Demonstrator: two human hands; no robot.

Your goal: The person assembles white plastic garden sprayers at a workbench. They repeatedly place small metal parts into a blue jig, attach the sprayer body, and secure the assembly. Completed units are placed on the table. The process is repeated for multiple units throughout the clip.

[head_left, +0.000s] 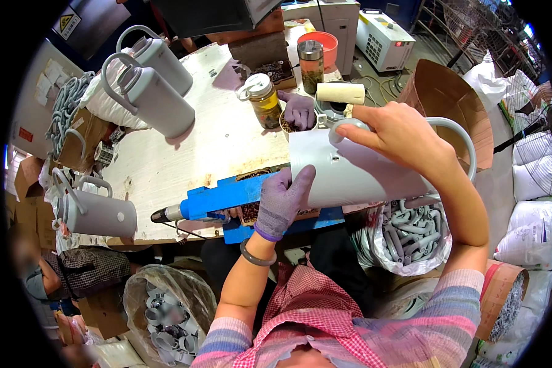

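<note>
A light grey jug (pixel 374 168) lies on its side in front of me, over the table's near edge, with its large loop handle at the right. My left hand (pixel 282 202), in a purple-grey glove, grips the jug's left end, thumb on top and the other fingers hidden beneath. My bare right hand (pixel 405 132) is closed around a small curved grey handle (pixel 345 130) against the jug's upper side. A small slot with a metal bit shows in the wall below it. Under the jug's left end stretches a blue bench tool (pixel 227 199) with a black tip.
Finished-looking grey jugs (pixel 156 101) stand at the table's left. A matching glove (pixel 299 111) rests on a cup of small screws, beside a yellow-labelled jar (pixel 262 101). Bags of grey handles (pixel 414 230) and grey parts (pixel 168 319) sit below. Another person (pixel 40 270) is at left.
</note>
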